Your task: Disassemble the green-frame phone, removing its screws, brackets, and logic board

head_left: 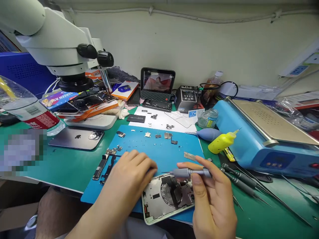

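Observation:
My right hand (215,196) grips a grey precision screwdriver (183,172), held level with its thin tip pointing left. My left hand (132,171) is closed, its fingers curled down near that tip at the far edge of an opened phone housing (156,207). Whatever the left fingertips hold, if anything, is hidden. The housing lies tilted on the blue mat (159,159), its inside facing up with a round coil area and flex cables. Left of it lie a long circuit board (100,168) and a black part (109,169). Several tiny screws and small metal parts are spread farther back.
A microscope (64,56) overhangs the left side. A bottle (32,109), stacked boxes and a phone (77,137) are left. Right are a yellow dispenser bottle (221,142), tweezers (249,186) and a blue heating plate (274,132). A small screen (158,81) stands behind.

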Action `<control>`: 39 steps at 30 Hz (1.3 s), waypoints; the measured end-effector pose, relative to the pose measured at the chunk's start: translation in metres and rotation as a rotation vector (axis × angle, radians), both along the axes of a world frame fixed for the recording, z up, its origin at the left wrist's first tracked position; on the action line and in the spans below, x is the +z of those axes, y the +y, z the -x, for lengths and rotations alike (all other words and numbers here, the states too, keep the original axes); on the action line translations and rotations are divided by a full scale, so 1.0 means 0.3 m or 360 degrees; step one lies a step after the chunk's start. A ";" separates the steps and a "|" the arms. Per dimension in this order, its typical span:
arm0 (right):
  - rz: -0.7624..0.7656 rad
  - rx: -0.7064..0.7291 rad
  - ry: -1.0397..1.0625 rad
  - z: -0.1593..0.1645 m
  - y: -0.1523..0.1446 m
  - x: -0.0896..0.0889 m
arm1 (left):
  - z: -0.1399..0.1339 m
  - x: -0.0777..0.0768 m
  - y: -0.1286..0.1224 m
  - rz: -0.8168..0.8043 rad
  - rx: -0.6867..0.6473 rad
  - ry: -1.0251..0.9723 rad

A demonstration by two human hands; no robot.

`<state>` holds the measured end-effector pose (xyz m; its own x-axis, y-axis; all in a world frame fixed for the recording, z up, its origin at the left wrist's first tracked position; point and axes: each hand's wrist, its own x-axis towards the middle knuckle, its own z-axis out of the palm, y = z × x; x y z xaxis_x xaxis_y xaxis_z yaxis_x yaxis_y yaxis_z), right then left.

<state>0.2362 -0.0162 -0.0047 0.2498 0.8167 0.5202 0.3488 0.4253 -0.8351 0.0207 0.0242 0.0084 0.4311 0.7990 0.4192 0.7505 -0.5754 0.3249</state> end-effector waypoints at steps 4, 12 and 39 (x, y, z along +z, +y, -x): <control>0.0007 -0.0105 0.0144 -0.004 0.010 0.006 | 0.025 -0.009 0.062 -0.0039 0.0105 0.0108; 0.0015 -0.0067 0.0136 -0.012 0.017 0.006 | 0.061 -0.011 0.073 -0.0005 0.0104 0.0049; -0.0357 0.0038 -0.0845 -0.032 -0.028 -0.023 | 0.056 0.003 -0.144 0.0164 -0.0087 -0.0592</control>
